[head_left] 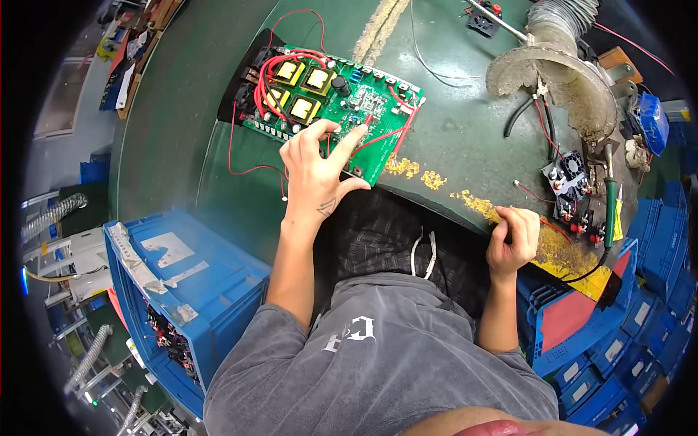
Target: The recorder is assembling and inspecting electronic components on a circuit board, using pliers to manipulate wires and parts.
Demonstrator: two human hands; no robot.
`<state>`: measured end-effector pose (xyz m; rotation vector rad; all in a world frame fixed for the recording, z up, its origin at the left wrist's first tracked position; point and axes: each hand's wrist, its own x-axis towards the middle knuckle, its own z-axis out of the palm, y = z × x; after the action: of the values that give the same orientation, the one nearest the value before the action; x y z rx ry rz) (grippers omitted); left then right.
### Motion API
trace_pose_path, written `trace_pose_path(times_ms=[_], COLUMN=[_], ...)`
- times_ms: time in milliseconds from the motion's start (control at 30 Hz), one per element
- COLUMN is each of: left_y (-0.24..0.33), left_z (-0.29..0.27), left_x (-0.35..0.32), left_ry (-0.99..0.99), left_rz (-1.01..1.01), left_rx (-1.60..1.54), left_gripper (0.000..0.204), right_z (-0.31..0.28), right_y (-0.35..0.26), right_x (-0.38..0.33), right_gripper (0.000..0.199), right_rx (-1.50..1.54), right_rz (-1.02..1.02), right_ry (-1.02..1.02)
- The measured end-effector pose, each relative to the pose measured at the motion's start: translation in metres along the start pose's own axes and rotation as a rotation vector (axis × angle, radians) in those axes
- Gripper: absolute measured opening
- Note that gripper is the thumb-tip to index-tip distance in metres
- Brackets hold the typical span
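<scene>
One green circuit board (331, 109), four yellow transformers (304, 91) on it, one soldering iron (609, 190), two hands (317, 163)

A green circuit board (342, 109) lies flat on the green bench top (465, 138), close to its near edge, turned at a slant so that one corner points toward the person. It carries four square yellow coils in a cluster, a black cylinder part beside them, a row of small blue parts along its far edge and loops of red wire that run over its face and off its left side. The left hand (316, 163) rests on its near corner, fingers spread on the surface. The right hand (512, 243) is curled at the bench's near edge, pinching a thin red wire (556, 229) that lies there.
</scene>
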<state>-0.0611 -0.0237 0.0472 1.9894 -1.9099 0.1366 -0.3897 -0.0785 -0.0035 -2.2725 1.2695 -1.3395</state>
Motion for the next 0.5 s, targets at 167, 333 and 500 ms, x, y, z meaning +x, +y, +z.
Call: trace_pose_path(times_ms=[167, 333, 500], left_y=[-0.006, -0.014, -0.017], left_z=[0.006, 0.014, 0.023], left_x=[-0.002, -0.001, -0.011], left_ry=[0.047, 0.113, 0.190], left_rz=[-0.011, 0.054, 0.086], left_rx=[0.026, 0.034, 0.044], left_gripper=[0.084, 0.082, 0.070], right_z=[0.001, 0.002, 0.005], right_y=[0.000, 0.000, 0.001], right_x=[-0.001, 0.000, 0.004], right_gripper=[0.020, 0.020, 0.020], right_rx=[-0.007, -0.025, -0.016], right_rz=[-0.030, -0.027, -0.025], right_ry=[-0.001, 0.013, 0.020])
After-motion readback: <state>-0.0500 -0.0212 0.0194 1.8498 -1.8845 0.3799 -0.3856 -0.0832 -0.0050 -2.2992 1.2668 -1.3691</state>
